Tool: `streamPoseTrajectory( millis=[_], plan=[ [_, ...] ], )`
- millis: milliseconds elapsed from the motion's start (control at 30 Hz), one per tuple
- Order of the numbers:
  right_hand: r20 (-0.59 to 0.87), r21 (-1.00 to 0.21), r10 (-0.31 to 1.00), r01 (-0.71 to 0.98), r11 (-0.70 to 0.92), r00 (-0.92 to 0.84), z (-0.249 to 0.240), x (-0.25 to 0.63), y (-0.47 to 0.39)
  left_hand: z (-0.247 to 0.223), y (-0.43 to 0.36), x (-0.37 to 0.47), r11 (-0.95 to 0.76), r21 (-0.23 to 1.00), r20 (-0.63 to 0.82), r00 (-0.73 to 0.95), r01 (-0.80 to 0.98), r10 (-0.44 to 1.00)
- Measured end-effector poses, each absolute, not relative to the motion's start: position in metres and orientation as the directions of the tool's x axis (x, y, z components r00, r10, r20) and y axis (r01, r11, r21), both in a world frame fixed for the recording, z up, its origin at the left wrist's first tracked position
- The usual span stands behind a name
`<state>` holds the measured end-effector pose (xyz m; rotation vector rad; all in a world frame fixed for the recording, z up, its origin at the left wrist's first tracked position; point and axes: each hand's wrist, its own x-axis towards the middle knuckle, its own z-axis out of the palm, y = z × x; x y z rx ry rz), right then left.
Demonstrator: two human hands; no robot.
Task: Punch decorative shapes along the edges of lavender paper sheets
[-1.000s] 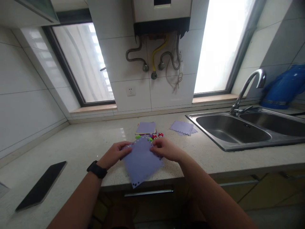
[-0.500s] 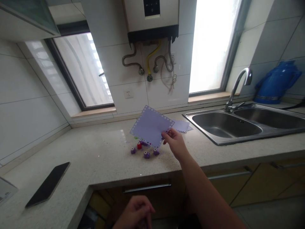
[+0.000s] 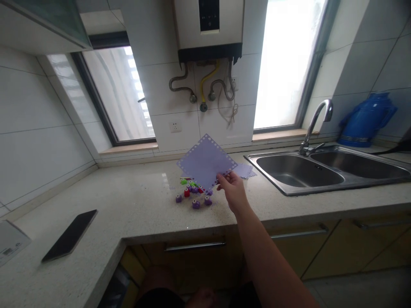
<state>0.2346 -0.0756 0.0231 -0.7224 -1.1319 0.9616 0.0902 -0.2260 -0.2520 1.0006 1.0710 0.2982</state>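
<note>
My right hand (image 3: pixel 233 188) pinches a purple sheet of paper (image 3: pixel 205 162) near its right corner. The sheet is held up above the counter, with small holes punched along its edges. Below and behind it lie several small purple pieces with pale round tops (image 3: pixel 195 204), a red piece (image 3: pixel 186 192) and a green piece (image 3: pixel 183 182); they look like mini craft punches. Part of this group is hidden by the sheet. More purple sheets (image 3: pixel 245 170) lie just behind my right hand. My left hand (image 3: pixel 203 296) is low at the bottom edge, dark and blurred, its fingers unclear.
A double steel sink (image 3: pixel 290 190) with a tap (image 3: pixel 310 132) is set into the counter (image 3: pixel 138 201) at right. A flat black object (image 3: pixel 69 235) and a white box (image 3: pixel 11 244) lie at left. A blue jug (image 3: pixel 367 122) stands behind the sink; drawers (image 3: pixel 195 265) are below.
My left hand has dropped down toward the bottom edge. The sheet in my right hand has turned slightly and risen, baring more of the small pieces. The view has shifted a little.
</note>
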Motion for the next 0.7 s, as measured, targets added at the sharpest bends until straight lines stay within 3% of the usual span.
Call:
streamPoseTrajectory(
  millis=[167, 300, 433, 633, 700],
  plan=[
    [0.408, -0.883, 0.905, -0.199, 0.425, 0.124, 0.023, 0.24, -0.083, -0.267, -0.234, 0.09, 0.616, 0.715, -0.699, 0.334, 0.332, 0.632],
    [0.4, -0.898, 0.914, -0.168, 0.406, 0.069, 0.024, 0.248, -0.09, -0.264, -0.245, 0.076, 0.601, 0.771, -0.634, 0.331, 0.208, 0.699],
    [0.368, -0.926, 0.922, -0.133, 0.352, -0.122, 0.027, 0.253, -0.096, -0.223, -0.239, 0.055, 0.45, 0.893, -0.425, 0.335, 0.003, 0.841],
    [0.357, -0.926, 0.857, -0.018, 0.378, -0.372, 0.048, 0.257, -0.11, -0.106, -0.218, 0.015, 0.034, 0.952, 0.026, 0.192, -0.305, 0.981],
    [0.35, -0.919, 0.826, 0.008, 0.394, -0.442, 0.053, 0.256, -0.116, -0.077, -0.216, 0.009, -0.086, 0.962, 0.118, 0.111, -0.26, 0.987]
  ],
)
